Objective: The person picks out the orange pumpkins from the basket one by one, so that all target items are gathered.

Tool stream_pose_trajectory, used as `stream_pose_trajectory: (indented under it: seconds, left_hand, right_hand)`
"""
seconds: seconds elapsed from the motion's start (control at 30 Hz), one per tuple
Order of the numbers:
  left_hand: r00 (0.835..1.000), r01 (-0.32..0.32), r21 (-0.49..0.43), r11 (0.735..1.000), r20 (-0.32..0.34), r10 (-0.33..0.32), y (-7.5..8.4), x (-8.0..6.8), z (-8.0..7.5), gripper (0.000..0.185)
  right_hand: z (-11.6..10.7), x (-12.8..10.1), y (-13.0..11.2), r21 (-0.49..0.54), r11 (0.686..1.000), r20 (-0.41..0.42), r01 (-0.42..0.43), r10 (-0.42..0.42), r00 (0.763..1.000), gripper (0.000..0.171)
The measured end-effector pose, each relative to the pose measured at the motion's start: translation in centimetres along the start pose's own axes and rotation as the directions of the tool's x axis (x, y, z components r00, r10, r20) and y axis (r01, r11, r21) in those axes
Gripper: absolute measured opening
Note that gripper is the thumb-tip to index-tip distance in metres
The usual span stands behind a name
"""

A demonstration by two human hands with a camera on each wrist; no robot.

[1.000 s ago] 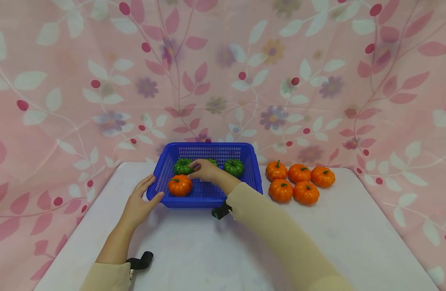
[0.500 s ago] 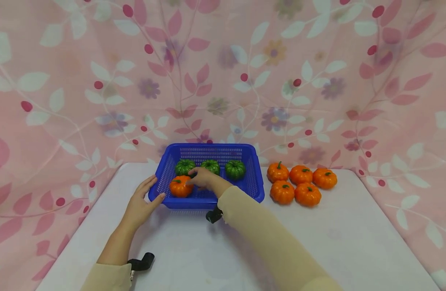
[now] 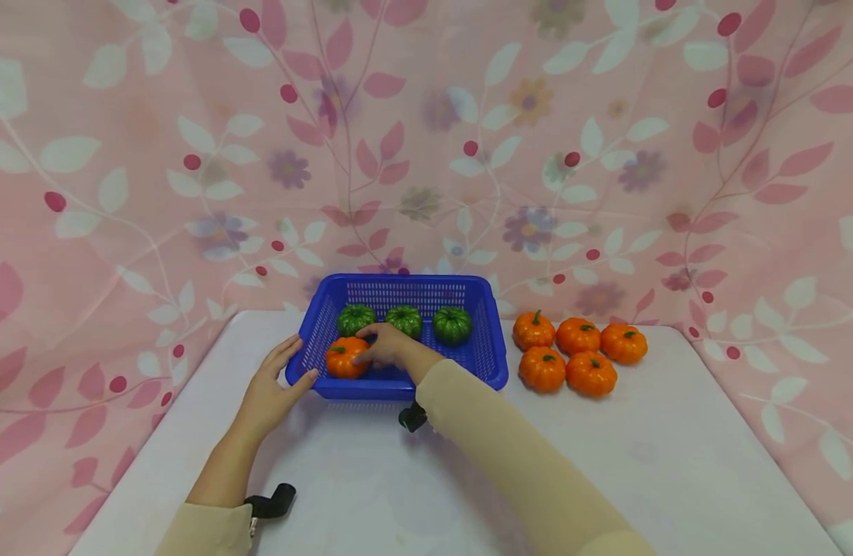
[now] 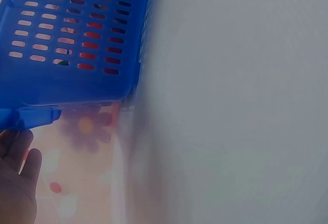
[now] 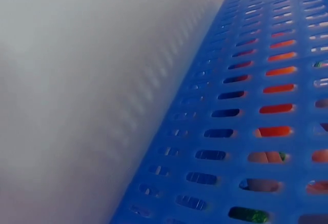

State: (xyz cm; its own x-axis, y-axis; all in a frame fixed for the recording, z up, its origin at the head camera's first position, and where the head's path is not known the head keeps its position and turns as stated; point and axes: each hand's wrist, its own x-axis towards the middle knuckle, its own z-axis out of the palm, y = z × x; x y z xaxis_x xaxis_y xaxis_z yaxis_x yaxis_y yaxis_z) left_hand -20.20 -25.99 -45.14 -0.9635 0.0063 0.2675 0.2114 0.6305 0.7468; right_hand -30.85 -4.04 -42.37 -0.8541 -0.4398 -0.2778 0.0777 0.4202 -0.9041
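Observation:
A blue slotted basket [image 3: 492,347] stands at the back middle of the white table [image 3: 642,463]. Three green pumpkins [image 3: 452,324] line its far side, and one orange pumpkin [image 3: 341,360] lies in its front left corner. My right hand [image 3: 365,349] reaches into the basket, with its fingers curled on the orange pumpkin's right side. My left hand [image 3: 293,361] rests with straight fingers against the basket's front left corner. The left wrist view shows the basket wall [image 4: 77,39] and part of my left hand [image 4: 18,183]. The right wrist view shows only the basket wall [image 5: 246,106], with orange behind its slots.
Several orange pumpkins [image 3: 579,354] sit in a cluster on the table right of the basket. A pink floral cloth [image 3: 426,139] hangs behind and drapes both sides. The table's front half is bare.
My right hand moved from the middle green pumpkin forward and left onto the orange pumpkin. The left hand stayed at the basket's corner.

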Motion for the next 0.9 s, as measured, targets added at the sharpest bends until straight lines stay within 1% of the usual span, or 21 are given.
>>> stream_pose_trajectory:
  seconds: [0.17, 0.27, 0.4, 0.57, 0.7, 0.87, 0.9]
  left_hand:
    - [1.000, -0.011, 0.003, 1.000, -0.006, 0.011, -0.1, 0.0, 0.0, 0.070]
    - [1.000, -0.016, 0.010, 1.000, -0.011, 0.016, -0.2, -0.1, 0.0, 0.070]
    - [1.000, -0.019, 0.017, 1.000, -0.013, 0.019, -0.2, -0.1, -0.1, 0.071]
    - [0.999, -0.037, 0.004, 0.999, -0.021, 0.037, -0.2, 0.0, 0.1, 0.069]
    - [0.999, -0.035, -0.002, 0.999, -0.024, 0.035, -0.4, 0.0, 0.2, 0.069]
    - [0.999, -0.038, -0.013, 0.999, -0.027, 0.037, -0.4, 0.0, 0.2, 0.069]
    - [0.999, -0.039, -0.015, 0.999, -0.027, 0.039, -0.4, 0.0, 0.3, 0.069]
  right_hand:
    - [0.0, -0.4, -0.2, 0.014, 0.999, -0.014, 0.051, -0.051, 0.999, 0.050]
    - [0.1, -0.5, -0.4, -0.024, 0.997, -0.018, 0.074, -0.075, 0.997, 0.050]
    - [0.0, -0.6, -0.5, -0.045, 0.994, -0.025, 0.096, -0.097, 0.995, 0.051]
    - [-0.6, -0.4, -0.4, 0.017, 0.994, -0.063, 0.111, -0.110, 0.992, 0.052]
    - [-1.7, -0.9, -0.7, 0.044, 0.991, -0.081, 0.126, -0.122, 0.989, 0.054]
    - [-3.4, -2.4, -1.6, -0.034, 0.985, -0.101, 0.168, -0.170, 0.980, 0.054]
    - [-3.8, -2.7, -1.8, -0.062, 0.983, -0.105, 0.175, -0.181, 0.978, 0.053]
